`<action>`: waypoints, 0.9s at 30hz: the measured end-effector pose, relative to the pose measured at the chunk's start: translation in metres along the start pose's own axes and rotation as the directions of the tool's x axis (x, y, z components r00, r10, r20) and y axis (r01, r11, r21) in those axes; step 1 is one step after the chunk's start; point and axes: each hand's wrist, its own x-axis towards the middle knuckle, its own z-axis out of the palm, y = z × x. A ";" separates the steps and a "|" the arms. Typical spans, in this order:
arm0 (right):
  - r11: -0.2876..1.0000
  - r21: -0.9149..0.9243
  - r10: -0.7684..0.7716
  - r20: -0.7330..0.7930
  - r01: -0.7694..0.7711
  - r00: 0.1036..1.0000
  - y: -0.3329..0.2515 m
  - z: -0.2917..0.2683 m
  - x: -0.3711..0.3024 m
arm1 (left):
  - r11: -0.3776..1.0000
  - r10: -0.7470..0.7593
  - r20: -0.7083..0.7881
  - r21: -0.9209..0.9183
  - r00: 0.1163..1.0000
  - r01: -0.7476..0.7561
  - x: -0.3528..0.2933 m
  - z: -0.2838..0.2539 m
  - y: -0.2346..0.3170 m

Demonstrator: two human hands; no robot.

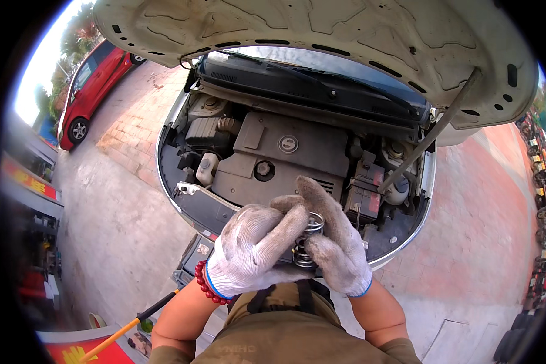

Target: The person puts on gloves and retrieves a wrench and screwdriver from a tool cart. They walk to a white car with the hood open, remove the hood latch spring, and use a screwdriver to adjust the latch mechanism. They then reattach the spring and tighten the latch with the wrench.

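Observation:
Both of my hands wear soiled white knit work gloves and meet in front of my chest. Between them is a small shiny metal coil spring [306, 249], partly covered by the fingers. My left hand [255, 246], with a red bead bracelet at its wrist, is closed around the spring's left side. Against its right side press the thumb and fingers of my right hand [337, 242]. Beyond the hands lies a car's engine bay with a dark grey plastic engine cover [273, 161]; the right fingertips overlap its near edge in the picture.
The raised hood [346, 36] hangs over the bay, held by a prop rod [428, 136] on the right. A battery [365, 191] sits right of the cover. A red car [97, 82] stands far left. An orange-handled pole [124, 330] slants at lower left, beside a grey case [194, 258].

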 end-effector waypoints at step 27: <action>0.937 -0.280 -0.194 0.084 0.210 0.977 -0.013 -0.010 -0.006 | 0.980 0.092 0.005 -0.177 0.996 -0.090 0.021 -0.037 0.015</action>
